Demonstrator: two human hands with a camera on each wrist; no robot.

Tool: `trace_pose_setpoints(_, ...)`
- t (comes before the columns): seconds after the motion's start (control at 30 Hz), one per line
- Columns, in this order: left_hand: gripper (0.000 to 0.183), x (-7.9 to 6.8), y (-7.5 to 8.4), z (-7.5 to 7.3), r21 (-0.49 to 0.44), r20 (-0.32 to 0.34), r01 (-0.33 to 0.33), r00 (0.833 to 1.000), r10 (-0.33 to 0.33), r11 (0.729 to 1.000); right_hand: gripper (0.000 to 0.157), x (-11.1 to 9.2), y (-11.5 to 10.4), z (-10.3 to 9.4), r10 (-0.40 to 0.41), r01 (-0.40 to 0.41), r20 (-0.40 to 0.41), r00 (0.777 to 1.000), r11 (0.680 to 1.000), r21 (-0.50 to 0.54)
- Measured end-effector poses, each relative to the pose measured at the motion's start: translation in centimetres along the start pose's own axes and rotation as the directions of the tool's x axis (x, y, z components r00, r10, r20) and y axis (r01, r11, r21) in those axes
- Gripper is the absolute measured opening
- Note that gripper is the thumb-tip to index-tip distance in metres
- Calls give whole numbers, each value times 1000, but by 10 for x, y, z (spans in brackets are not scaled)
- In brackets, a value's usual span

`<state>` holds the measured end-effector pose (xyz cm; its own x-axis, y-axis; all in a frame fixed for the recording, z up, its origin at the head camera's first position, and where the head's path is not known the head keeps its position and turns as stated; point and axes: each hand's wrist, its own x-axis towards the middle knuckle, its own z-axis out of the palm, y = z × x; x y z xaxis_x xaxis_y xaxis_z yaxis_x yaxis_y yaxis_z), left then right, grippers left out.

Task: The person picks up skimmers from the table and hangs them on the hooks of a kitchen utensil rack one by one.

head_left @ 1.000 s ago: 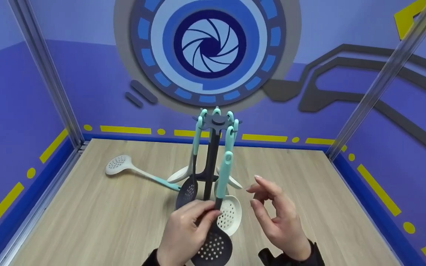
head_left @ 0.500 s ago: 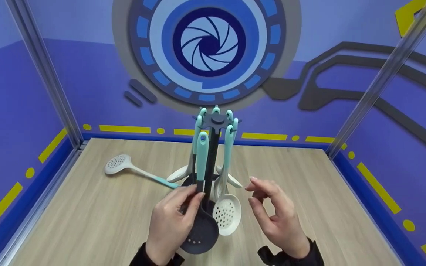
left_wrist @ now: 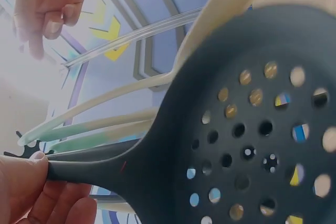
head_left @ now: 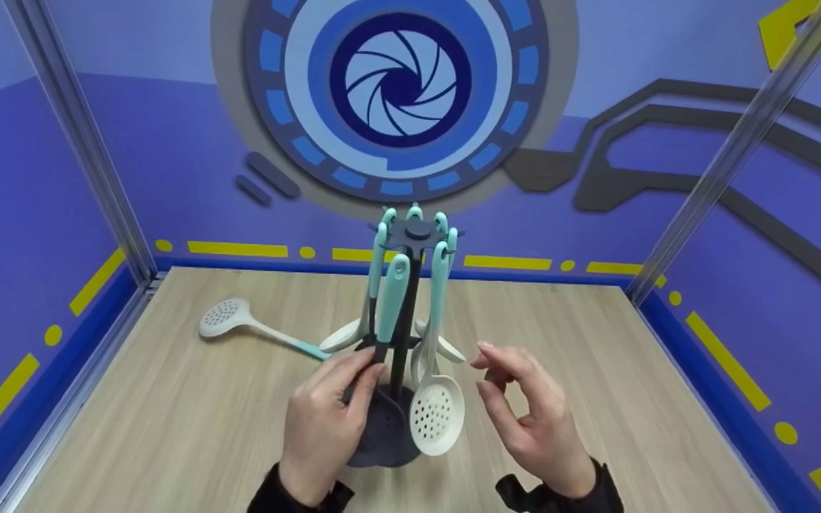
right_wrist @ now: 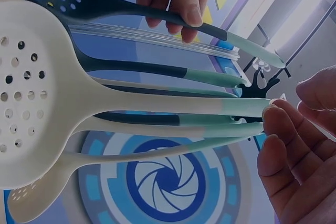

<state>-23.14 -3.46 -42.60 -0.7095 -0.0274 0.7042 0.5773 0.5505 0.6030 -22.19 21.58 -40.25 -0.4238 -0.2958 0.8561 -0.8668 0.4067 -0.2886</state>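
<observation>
My left hand [head_left: 325, 424] pinches the dark stem of a skimmer [head_left: 393, 299] between thumb and fingers. This skimmer has a mint handle and a black, hole-dotted head, seen large in the left wrist view [left_wrist: 170, 129]. Its handle stands upright in front of a utensil stand [head_left: 419, 229], its top end free of the hooks. Mint-handled utensils hang around the stand, among them a white skimmer [head_left: 437, 417] at the front right. My right hand [head_left: 535, 420] holds nothing, fingers loosely bent, to the right of the stand.
A second white skimmer [head_left: 229, 317] lies on the wooden table [head_left: 239, 427] at the left, its mint handle toward the stand. Blue patterned panels [head_left: 168, 164] and metal posts [head_left: 724, 149] enclose the back and sides.
My left hand has carried the black skimmer left, from the stand's front right to its front left, and raised it somewhat. Lately its handle leans slightly right. My right hand is nearly still.
</observation>
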Motion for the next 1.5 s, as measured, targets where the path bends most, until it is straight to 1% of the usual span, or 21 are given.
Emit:
trace_pose_setpoints(0.13,21,1,-2,4,-21,15,12,1000,-11,1000,52,1,4,6,25,-25,0,1000,1000,-10)
trace_pose_setpoints(0.23,20,1,-2,7,-42,14,7,1000,-7,999,59,2,7,13,94,-94,15,995,995,-21)
trace_pose_setpoints(0.3,19,1,-2,8,-47,13,-1,1000,1,999,62,-1,10,19,161,-161,46,986,987,-17)
trace_pose_setpoints(0.37,19,1,-1,9,-53,16,-1,1000,2,999,65,-4,12,24,221,-221,88,971,975,-11)
trace_pose_setpoints(0.47,19,2,0,9,-57,26,8,1000,-7,998,68,-9,16,30,284,-286,149,947,958,-7)
trace_pose_setpoints(0.57,19,2,1,10,-48,23,8,1000,-7,999,70,-11,16,33,303,-302,190,934,953,-31)
trace_pose_setpoints(0.67,19,3,2,11,-43,18,15,1000,-14,999,68,-12,16,35,324,-322,236,916,946,-50)
trace_pose_setpoints(0.83,18,3,1,13,-71,32,47,998,-45,996,67,-12,16,35,404,-407,324,855,911,-63)
trace_pose_setpoints(0.87,19,3,1,13,-75,34,48,998,-46,996,67,-12,16,35,414,-417,334,847,907,-66)
trace_pose_setpoints(0.93,19,3,1,14,-80,36,52,998,-49,995,68,-12,16,35,425,-429,345,837,901,-69)
trace_pose_setpoints(1.13,18,3,0,17,-93,40,54,998,-50,994,68,-12,18,34,437,-437,336,834,896,-79)
trace_pose_setpoints(1.3,17,1,-1,20,-104,49,39,998,-34,994,66,-12,18,33,468,-459,325,822,882,-108)
trace_pose_setpoints(1.37,17,1,-1,21,-102,56,37,998,-31,994,64,-12,17,32,477,-466,322,818,877,-115)
trace_pose_setpoints(1.5,18,1,-1,23,-102,58,30,998,-24,994,57,-11,17,30,476,-468,318,820,877,-106)
